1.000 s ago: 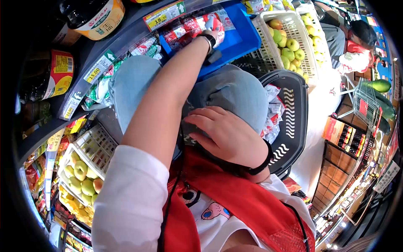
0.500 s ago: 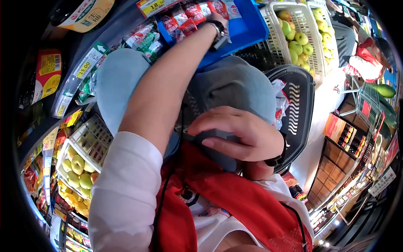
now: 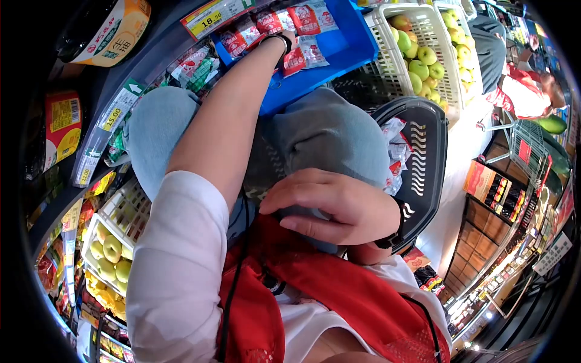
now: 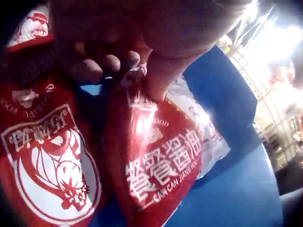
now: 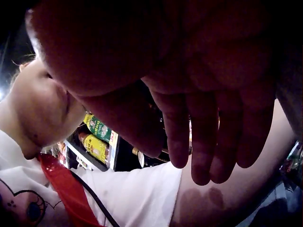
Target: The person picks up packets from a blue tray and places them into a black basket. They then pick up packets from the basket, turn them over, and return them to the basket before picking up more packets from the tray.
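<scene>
My left hand (image 3: 289,37) reaches into a blue bin (image 3: 350,45) of red-and-white soy sauce packets. In the left wrist view its thumb and curled fingers pinch the top end of one soy sauce packet (image 4: 158,161), whose printed face hangs below. A second red packet (image 4: 52,165) lies beside it on the left. Several more packets (image 3: 311,18) lie along the bin's far side. My right hand (image 3: 333,202) hovers over my lap, fingers loosely bent and holding nothing; its palm fills the upper part of the right wrist view.
A black shopping basket (image 3: 433,142) with red-and-white packets (image 3: 396,154) stands right of my knee. White crates of apples (image 3: 422,57) are beyond the bin, and another crate (image 3: 127,209) is at left. A shelf edge with price tags (image 3: 118,109) runs along the left. A person (image 3: 529,91) is at far right.
My left hand has moved left within the bin, away from its right end, and a packet now shows below it. The right hand's thumb has spread away from the fingers.
</scene>
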`<act>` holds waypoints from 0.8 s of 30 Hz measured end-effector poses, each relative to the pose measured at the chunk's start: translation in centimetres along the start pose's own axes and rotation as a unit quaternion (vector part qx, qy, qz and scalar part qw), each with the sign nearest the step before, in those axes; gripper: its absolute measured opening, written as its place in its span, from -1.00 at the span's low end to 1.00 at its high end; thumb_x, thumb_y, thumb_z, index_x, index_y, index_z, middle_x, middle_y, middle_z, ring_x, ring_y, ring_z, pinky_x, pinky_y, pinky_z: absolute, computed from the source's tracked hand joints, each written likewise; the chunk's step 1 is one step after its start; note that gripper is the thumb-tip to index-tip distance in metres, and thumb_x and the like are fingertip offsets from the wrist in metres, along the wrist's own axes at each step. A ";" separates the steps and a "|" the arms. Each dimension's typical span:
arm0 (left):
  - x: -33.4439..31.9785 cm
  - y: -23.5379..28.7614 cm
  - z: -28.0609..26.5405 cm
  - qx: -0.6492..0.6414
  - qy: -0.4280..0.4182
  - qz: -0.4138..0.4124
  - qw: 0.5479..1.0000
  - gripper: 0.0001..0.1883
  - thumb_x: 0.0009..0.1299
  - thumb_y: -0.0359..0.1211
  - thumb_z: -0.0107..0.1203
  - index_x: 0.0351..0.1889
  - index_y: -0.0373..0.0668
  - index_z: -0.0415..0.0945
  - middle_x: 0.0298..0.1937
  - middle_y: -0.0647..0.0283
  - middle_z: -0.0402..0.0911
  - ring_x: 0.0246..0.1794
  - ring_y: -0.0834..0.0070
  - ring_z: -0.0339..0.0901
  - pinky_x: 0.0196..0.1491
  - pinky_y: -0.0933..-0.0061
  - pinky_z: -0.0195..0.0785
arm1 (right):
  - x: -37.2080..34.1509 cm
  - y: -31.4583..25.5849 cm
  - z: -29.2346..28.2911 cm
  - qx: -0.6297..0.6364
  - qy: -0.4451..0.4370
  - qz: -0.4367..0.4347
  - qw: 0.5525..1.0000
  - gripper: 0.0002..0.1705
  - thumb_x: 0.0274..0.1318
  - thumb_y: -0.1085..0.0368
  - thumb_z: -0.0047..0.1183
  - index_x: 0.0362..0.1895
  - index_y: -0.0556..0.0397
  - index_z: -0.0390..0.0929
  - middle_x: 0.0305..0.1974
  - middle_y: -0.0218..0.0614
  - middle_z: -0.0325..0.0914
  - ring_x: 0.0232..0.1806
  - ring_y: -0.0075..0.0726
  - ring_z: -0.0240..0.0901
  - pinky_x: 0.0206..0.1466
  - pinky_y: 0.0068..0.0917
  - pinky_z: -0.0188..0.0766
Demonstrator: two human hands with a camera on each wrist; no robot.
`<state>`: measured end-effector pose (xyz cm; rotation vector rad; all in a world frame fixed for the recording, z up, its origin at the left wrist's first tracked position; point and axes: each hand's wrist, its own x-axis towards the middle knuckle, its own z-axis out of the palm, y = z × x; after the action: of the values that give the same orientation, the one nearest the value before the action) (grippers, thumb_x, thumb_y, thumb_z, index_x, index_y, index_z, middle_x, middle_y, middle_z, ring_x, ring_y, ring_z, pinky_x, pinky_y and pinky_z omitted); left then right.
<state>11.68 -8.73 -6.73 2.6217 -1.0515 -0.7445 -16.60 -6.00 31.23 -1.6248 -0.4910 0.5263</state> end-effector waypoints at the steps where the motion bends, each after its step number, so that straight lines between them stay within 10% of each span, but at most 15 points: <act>1: 0.3 -0.3 0.7 -0.019 0.034 0.014 0.999 -0.59 0.27 -0.07 -0.02 -0.32 -0.29 0.51 -0.24 -0.07 0.60 -0.15 0.13 0.56 -0.03 0.18 0.38 | 0.0 0.0 0.0 0.000 0.000 0.000 1.000 -0.77 0.16 0.35 -0.04 -0.11 0.18 0.44 -0.15 -0.10 0.47 -0.09 0.00 0.38 0.01 -0.26 0.32; 6: -0.7 0.1 0.1 -0.391 0.084 0.093 0.912 -0.69 0.35 -0.16 -0.02 -0.33 -0.27 0.38 -0.52 0.11 0.49 -0.50 0.35 0.43 -0.34 0.30 0.29 | -0.3 -0.1 0.0 -0.002 -0.006 0.004 1.000 -0.77 0.18 0.33 -0.07 -0.10 0.17 0.44 -0.14 -0.09 0.46 -0.08 0.01 0.37 0.02 -0.24 0.30; 9: -1.3 -0.4 0.1 -0.325 0.246 0.061 0.911 -0.72 0.33 -0.18 0.04 -0.25 -0.22 0.37 -0.44 0.09 0.53 -0.37 0.33 0.53 -0.29 0.34 0.33 | -0.3 -0.1 0.1 -0.006 -0.001 0.000 1.000 -0.76 0.19 0.33 -0.08 -0.10 0.17 0.44 -0.14 -0.09 0.46 -0.09 0.01 0.37 0.02 -0.24 0.30; 16: -2.9 -2.6 -1.2 -0.093 0.107 -0.092 0.986 -0.44 0.00 -0.08 0.28 -0.17 -0.30 0.46 -0.21 -0.08 0.58 -0.12 0.13 0.55 -0.02 0.22 0.39 | -0.3 -0.1 0.1 0.002 -0.003 -0.008 1.000 -0.76 0.18 0.33 -0.07 -0.10 0.17 0.44 -0.13 -0.09 0.46 -0.08 0.01 0.37 0.03 -0.24 0.30; 24: -1.7 -3.2 -0.3 -0.384 0.049 0.021 0.922 -0.64 0.11 -0.22 0.19 -0.21 -0.27 0.51 -0.40 0.30 0.55 -0.43 0.57 0.44 -0.33 0.43 0.32 | -0.3 -0.1 0.0 0.003 -0.004 -0.004 1.000 -0.76 0.18 0.33 -0.06 -0.09 0.16 0.44 -0.12 -0.11 0.47 -0.07 -0.01 0.38 0.04 -0.26 0.30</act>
<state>12.68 -5.20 -7.02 1.9263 -0.6024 -0.7985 -16.88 -6.18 31.36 -1.6150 -0.5011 0.5296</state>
